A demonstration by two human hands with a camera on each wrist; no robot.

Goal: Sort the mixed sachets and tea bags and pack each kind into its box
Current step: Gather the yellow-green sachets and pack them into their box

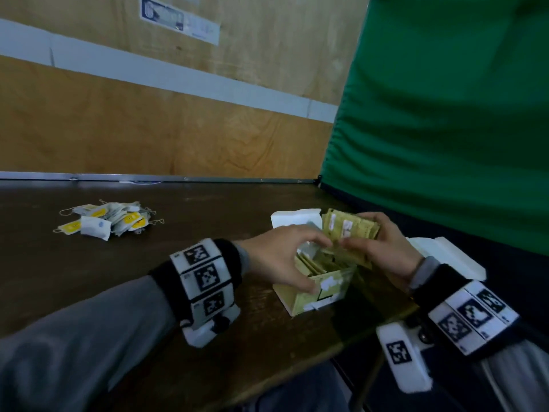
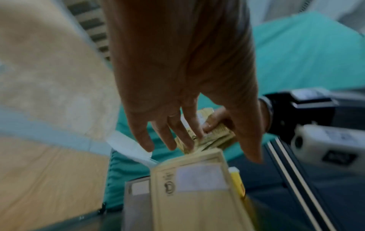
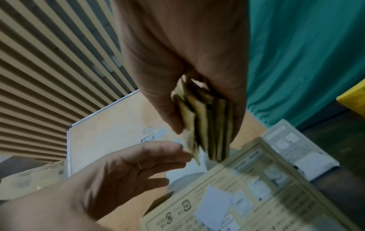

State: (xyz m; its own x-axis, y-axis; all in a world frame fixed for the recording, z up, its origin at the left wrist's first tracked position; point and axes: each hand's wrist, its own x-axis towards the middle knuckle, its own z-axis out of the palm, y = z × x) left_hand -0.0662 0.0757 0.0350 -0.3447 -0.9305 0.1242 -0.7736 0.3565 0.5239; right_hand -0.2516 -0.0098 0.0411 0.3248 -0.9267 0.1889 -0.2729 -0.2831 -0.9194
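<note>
Gripping a fanned stack of green sachets (image 1: 349,230), my right hand (image 1: 383,251) hovers over the open green box (image 1: 315,288). Left hand (image 1: 276,260) pinches one sachet's edge. Tea bags (image 1: 108,220) lie apart on the surface (image 1: 89,263).

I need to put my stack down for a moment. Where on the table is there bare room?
Bare table lies between the tea bag pile and the green box, and in front of the pile. It is crowded around the box, where the left hand and right hand work.

The open cardboard box (image 1: 315,289) is pale yellow-green with white patches; the flat paper sachets (image 1: 347,228) match it. The heaped tea bags (image 1: 104,220) are white with yellow tags. The hanging cloth (image 1: 451,114) is green.
</note>
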